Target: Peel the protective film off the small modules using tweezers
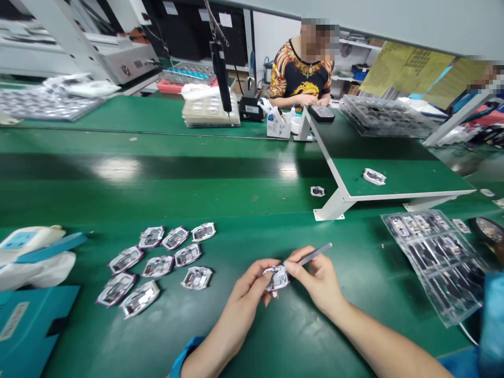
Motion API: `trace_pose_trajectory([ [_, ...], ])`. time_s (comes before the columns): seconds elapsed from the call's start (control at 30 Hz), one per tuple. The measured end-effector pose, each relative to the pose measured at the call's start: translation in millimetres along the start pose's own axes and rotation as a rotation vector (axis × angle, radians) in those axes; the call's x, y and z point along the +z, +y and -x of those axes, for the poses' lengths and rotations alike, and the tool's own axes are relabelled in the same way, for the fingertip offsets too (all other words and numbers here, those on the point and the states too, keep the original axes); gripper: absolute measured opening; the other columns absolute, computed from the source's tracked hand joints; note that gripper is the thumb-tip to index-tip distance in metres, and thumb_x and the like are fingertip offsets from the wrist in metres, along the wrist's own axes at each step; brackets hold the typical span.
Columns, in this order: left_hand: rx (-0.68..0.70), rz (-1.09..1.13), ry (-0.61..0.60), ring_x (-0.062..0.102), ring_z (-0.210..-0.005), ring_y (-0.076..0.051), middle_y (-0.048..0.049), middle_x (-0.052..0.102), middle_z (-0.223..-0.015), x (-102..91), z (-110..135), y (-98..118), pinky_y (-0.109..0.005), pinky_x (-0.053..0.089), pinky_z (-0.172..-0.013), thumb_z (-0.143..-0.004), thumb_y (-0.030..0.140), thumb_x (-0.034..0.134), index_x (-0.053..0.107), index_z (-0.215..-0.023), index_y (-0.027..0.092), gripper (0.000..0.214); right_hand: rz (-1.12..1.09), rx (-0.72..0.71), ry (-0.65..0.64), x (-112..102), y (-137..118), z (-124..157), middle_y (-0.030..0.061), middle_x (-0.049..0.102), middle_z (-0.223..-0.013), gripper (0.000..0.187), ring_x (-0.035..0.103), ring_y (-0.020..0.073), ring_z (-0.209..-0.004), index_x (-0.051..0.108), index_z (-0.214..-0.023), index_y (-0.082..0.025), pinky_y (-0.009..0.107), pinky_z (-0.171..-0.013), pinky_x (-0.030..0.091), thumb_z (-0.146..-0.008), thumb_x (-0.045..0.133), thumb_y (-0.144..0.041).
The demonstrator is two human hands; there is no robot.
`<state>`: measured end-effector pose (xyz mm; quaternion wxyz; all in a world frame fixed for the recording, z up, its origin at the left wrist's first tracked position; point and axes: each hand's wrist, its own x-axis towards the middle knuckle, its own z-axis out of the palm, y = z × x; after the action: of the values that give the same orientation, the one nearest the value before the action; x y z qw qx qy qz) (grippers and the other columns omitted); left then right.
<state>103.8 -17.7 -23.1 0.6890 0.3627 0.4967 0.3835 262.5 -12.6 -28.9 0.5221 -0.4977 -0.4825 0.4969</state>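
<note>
My left hand (246,291) pinches a small white-framed part (276,278) just above the green bench. My right hand (318,278) holds metal tweezers (315,254) whose tip end meets that part. Left of my hands, several similar parts (157,265) lie spread on the green mat. A clear blister tray (437,257) with rows of dark parts lies to my right.
A raised green shelf on white brackets (394,178) carries one part (374,176); another part (317,191) lies under its edge. A co-worker (303,73) sits across the bench. Blue and white equipment (27,252) is at the left, stacked trays (210,110) farther back.
</note>
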Motion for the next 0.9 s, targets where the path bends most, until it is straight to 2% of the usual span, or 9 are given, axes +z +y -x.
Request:
trace_pose_trajectory([
  [0.17, 0.023, -0.030, -0.021, 0.050, -0.062, -0.016, -0.0001, 0.060, -0.067, 0.5, 0.2, -0.9, -0.026, 0.040, -0.058, -0.082, 0.041, 0.061, 0.065, -0.098, 0.017, 0.029, -0.016, -0.038, 0.019, 1.9, -0.7, 1.6, 0.0003, 0.072, -0.073, 0.008, 0.066, 0.0175, -0.069, 0.067, -0.078, -0.022, 0.029, -0.068, 0.052, -0.079, 0.073, -0.027],
  [0.53, 0.090, -0.109, -0.051, 0.052, -0.062, -0.015, -0.0020, 0.063, -0.075, 1.2, 0.1, -0.4, -0.026, 0.043, -0.059, -0.083, 0.036, 0.059, 0.065, -0.098, 0.017, 0.025, -0.022, -0.018, 0.024, 1.4, 0.5, 2.0, 0.0008, 0.072, -0.073, 0.009, 0.065, 0.0173, -0.068, 0.068, -0.077, -0.021, 0.029, -0.066, 0.051, -0.079, 0.073, -0.027],
  [0.9, 0.071, -0.147, -0.084, 0.051, -0.063, -0.014, 0.0002, 0.061, -0.074, -3.8, 0.2, -1.8, -0.024, 0.041, -0.056, -0.079, 0.031, 0.059, 0.064, -0.102, 0.018, 0.027, -0.138, -0.050, 0.002, 1.4, 2.3, -0.2, 0.0000, 0.072, -0.075, 0.006, 0.066, 0.0154, -0.071, 0.069, -0.077, -0.021, 0.026, -0.067, 0.051, -0.077, 0.075, -0.020],
])
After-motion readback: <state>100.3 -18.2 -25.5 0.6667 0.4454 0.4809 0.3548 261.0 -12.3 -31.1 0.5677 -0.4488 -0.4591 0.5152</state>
